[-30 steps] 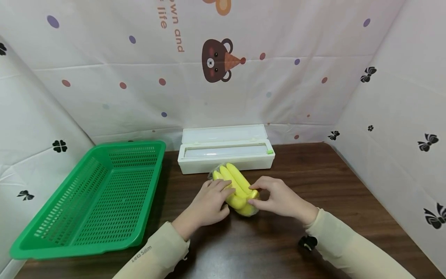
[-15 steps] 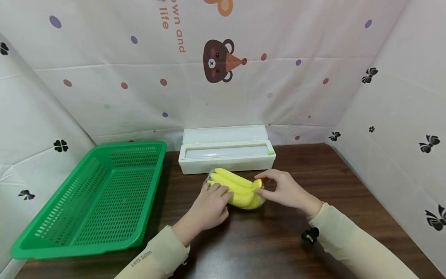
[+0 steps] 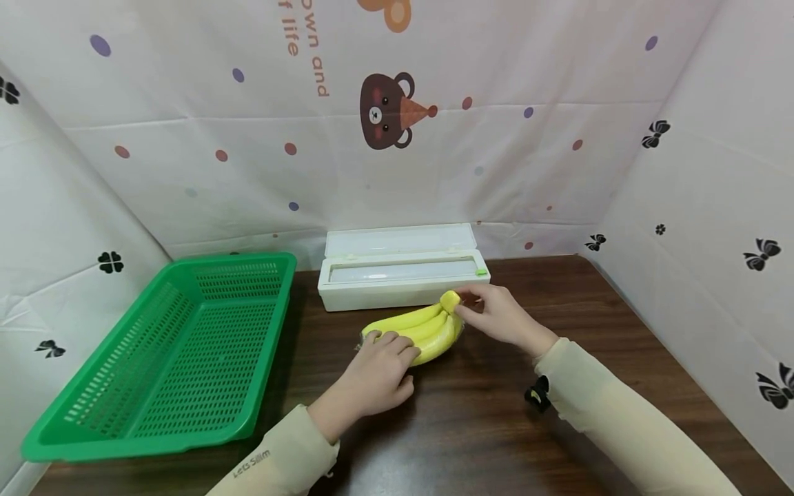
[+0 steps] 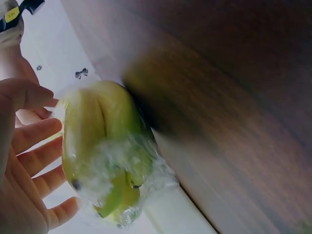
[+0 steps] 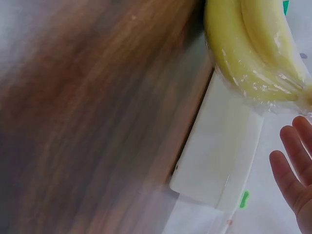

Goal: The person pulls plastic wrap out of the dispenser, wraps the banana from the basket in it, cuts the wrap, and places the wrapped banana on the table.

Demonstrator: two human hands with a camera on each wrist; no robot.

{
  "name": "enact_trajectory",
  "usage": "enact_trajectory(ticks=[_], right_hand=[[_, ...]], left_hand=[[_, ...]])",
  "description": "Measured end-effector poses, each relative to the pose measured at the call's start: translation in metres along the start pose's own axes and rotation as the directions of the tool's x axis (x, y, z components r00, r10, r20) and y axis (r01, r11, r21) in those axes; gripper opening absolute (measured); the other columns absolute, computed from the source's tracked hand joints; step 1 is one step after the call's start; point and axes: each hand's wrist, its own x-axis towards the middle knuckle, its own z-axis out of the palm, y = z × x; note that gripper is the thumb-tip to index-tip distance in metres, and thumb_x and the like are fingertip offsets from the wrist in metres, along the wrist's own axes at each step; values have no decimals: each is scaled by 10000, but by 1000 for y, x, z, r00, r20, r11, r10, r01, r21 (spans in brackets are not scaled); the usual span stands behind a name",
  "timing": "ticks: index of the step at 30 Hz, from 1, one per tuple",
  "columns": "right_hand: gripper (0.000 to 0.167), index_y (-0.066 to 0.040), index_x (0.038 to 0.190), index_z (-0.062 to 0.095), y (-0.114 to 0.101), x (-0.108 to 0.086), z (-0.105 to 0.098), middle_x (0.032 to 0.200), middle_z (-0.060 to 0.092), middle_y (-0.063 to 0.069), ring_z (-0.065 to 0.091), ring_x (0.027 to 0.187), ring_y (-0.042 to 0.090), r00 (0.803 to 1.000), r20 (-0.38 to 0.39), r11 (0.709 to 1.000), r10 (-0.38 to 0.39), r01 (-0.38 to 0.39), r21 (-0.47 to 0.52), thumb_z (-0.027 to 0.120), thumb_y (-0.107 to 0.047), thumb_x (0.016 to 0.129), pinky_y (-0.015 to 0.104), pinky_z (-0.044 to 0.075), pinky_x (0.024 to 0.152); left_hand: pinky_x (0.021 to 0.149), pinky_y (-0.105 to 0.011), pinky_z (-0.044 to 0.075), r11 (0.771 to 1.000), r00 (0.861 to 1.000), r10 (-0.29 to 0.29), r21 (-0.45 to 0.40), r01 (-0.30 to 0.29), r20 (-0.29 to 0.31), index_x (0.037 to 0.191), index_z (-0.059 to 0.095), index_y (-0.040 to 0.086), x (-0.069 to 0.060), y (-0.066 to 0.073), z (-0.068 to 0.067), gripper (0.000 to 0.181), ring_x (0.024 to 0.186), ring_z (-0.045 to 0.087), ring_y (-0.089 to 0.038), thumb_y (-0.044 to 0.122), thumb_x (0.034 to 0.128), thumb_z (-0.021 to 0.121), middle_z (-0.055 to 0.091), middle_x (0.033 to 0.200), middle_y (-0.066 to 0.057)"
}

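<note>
A bunch of yellow bananas (image 3: 428,334) in clear plastic wrap is held up slightly tilted, stem end to the right, in the head view. My right hand (image 3: 499,317) pinches it by the stem between thumb and fingers. My left hand (image 3: 377,372) touches its near left side with extended fingertips, the thumb lying apart. In the left wrist view, crumpled wrap (image 4: 124,161) bunches round the banana tips. The right wrist view shows the wrapped bananas (image 5: 253,48) with several outstretched fingers (image 5: 287,170) below; the pinch itself is out of frame.
Behind the bananas stands a long white dispenser box (image 3: 403,295), its lid (image 3: 400,240) raised and a green slider (image 3: 481,271) at its right end. To the left is a green perforated basket (image 3: 247,417). Patterned cloth (image 3: 248,179) walls the dark wooden table (image 3: 558,303).
The banana bunch has turned anticlockwise, its stem end swinging up and away while the tips came down to the left. My right hand moved up with the stem; the left stays nearly in place.
</note>
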Motion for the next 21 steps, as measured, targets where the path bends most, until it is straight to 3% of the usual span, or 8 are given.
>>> enact_trajectory(ticks=[10, 21], right_hand=[[294, -93, 1198, 628, -3, 25, 6, 1142, 657, 57, 634, 956, 191, 998, 40, 999, 45, -43, -33, 572, -213, 935, 344, 532, 790], [383, -116, 1327, 539, -14, 46, 12, 1232, 610, 78, 623, 963, 201, 986, 130, 993, 104, -96, -63, 505, -261, 974, 294, 532, 704]], left_hand=[[844, -444, 415, 999, 999, -5, -42, 7, 42, 1174, 636, 156, 4, 6, -5, 398, 1046, 560, -189, 382, 853, 571, 630, 1153, 2], [782, -387, 397, 993, 997, -24, -111, 32, 77, 1193, 631, 162, 12, 11, -4, 404, 1057, 552, -183, 405, 897, 500, 626, 1178, 1]])
